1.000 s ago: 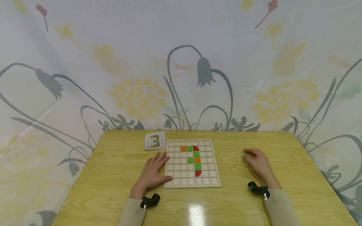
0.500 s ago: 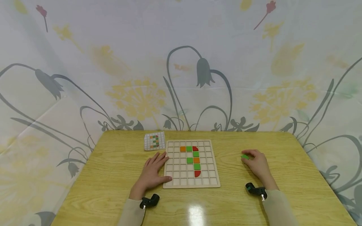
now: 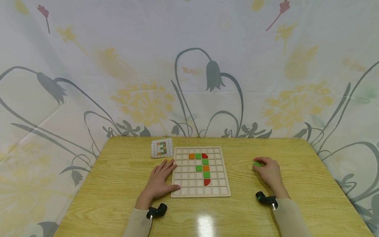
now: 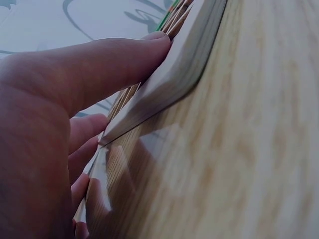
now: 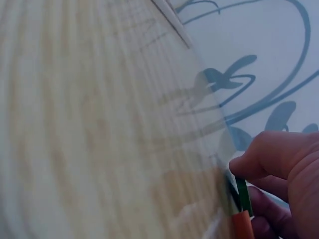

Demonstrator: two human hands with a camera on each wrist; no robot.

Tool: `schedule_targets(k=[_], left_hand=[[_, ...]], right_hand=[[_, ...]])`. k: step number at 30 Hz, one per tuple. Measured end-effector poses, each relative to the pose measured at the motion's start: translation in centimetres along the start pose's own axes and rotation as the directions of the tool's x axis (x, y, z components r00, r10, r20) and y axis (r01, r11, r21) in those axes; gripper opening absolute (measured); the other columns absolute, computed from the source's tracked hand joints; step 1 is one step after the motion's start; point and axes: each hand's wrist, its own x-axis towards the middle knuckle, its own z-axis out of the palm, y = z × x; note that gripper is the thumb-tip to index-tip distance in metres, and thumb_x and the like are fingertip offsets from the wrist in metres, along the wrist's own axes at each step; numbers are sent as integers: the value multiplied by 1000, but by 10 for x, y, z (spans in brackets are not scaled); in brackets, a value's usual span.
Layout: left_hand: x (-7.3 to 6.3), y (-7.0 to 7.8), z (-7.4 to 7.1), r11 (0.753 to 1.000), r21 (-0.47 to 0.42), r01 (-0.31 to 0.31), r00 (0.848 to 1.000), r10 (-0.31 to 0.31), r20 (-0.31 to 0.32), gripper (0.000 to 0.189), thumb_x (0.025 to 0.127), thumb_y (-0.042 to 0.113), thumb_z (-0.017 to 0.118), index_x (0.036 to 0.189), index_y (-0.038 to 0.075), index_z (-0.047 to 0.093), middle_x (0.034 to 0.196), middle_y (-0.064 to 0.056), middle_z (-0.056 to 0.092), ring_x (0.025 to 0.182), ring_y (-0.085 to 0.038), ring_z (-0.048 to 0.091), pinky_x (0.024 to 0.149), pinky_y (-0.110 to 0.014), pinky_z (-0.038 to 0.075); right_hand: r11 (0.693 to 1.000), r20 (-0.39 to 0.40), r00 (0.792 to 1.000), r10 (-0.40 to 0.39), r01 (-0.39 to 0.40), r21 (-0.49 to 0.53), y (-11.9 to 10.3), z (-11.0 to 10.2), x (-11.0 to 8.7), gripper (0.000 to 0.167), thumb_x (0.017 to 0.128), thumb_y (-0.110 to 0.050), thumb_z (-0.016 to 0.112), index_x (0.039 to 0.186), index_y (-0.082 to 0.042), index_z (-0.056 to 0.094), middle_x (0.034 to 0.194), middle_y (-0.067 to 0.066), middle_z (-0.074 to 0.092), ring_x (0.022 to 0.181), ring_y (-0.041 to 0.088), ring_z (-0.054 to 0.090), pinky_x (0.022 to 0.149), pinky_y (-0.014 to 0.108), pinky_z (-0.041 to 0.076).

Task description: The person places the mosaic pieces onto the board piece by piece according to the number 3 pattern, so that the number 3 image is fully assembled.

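A wooden grid board (image 3: 189,191) lies mid-table with green, orange and red tiles set in its cells, among them a red quarter-round tile (image 3: 207,182). My left hand (image 3: 160,181) rests spread along its left side, fingertips at the edge and thumb over the near corner. In the left wrist view the thumb (image 4: 124,59) lies on the board's raised rim. Right of the board, my right hand (image 3: 268,169) pinches a green tile (image 3: 257,164) between thumb and fingers. An orange tile (image 5: 243,226) shows by those fingers in the right wrist view; the hand hides it from above.
Behind the left hand lies a paper card (image 3: 162,147) printed with a grid and a coloured pattern. The wooden table (image 3: 242,214) ends at the back against a flower-patterned cloth (image 3: 142,65). Each wrist wears a small black camera.
The green tile shows more between my right thumb and fingers than a second ago. The right forearm has shifted slightly left. My left hand stays in place on the board.
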Motion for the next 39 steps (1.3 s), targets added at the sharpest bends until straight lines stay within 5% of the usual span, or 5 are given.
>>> schedule_targets(k=[8,18,28,39], left_hand=[[0,0,0,1000,-2,2,1000,-2,6,89,82,58,71,154,16,41,164,2,23,152,-27,9,118,-58,6],[0,0,1,1000,-5,-15,1000,14,-13,88,82,58,71,153,15,43,163,-1,26,151,-30,12,117,-60,8],[-1,1,-1,1000,-5,-12,1000,12,-11,87,82,57,71,152,14,44,163,-3,27,151,-31,13,117,-61,8],[-1,1,-1,1000,-7,-8,1000,8,-5,87,82,58,70,153,14,43,163,-2,26,151,-31,12,117,-60,7]], right_hand=[[1000,-5,1000,-1,1,-14,-3,0,4,31,87,-7,69,115,6,70,103,20,71,92,33,63,79,39,48],[999,17,999,-35,34,35,-12,-3,0,30,89,-4,69,118,6,69,111,24,66,102,40,58,88,54,45],[997,35,997,-69,68,41,-28,-1,-3,30,91,-3,69,120,3,68,113,20,62,95,31,56,74,38,51],[987,121,981,-152,144,67,-52,15,-10,23,90,-3,72,113,1,72,112,15,62,94,29,59,79,44,54]])
